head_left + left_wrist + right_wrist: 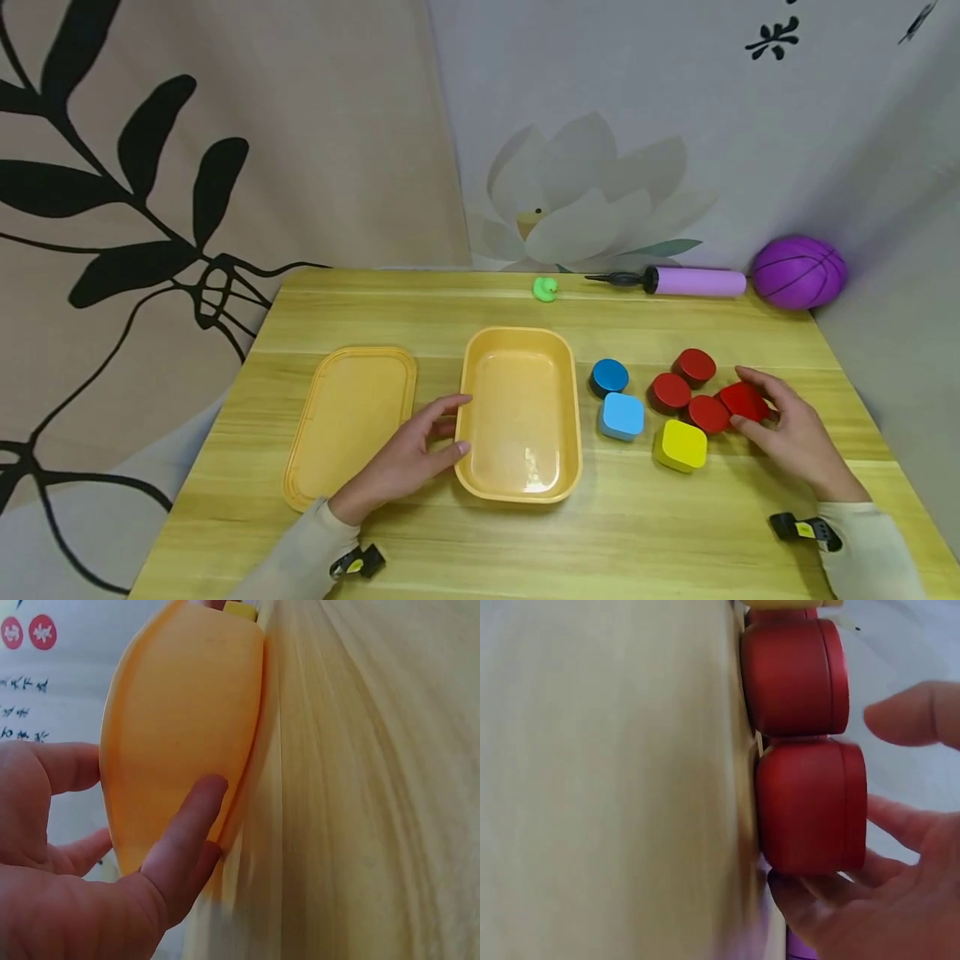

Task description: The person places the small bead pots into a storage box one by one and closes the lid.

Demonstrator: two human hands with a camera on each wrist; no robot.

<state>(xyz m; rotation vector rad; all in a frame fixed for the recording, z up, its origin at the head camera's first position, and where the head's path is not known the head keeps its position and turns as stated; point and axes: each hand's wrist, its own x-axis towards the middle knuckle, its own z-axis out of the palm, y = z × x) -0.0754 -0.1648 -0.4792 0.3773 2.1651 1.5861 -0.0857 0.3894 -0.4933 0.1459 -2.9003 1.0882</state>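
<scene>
My left hand [408, 458] touches the left side of a yellow rectangular plastic box [519, 493], fingers and thumb spread along its rim. Up close, the left wrist view shows fingertips against the box's outer wall [180, 712]. My right hand [791, 429] is around the right side of a red rounded-square tin [744, 401]. In the right wrist view, fingers touch that tin [810, 806] while the thumb stands apart from it. Three round red tins [693, 367] cluster beside it. A yellow tin [681, 445], a light blue tin [622, 416] and a round blue tin [608, 377] stand nearer the box.
A matching yellow lid [352, 417] lies left of the box. Along the table's back edge are a small green duck [545, 288], a purple hand pump [697, 282] and a purple ball [799, 272]. Patterned cloth hangs behind the wooden table [525, 550].
</scene>
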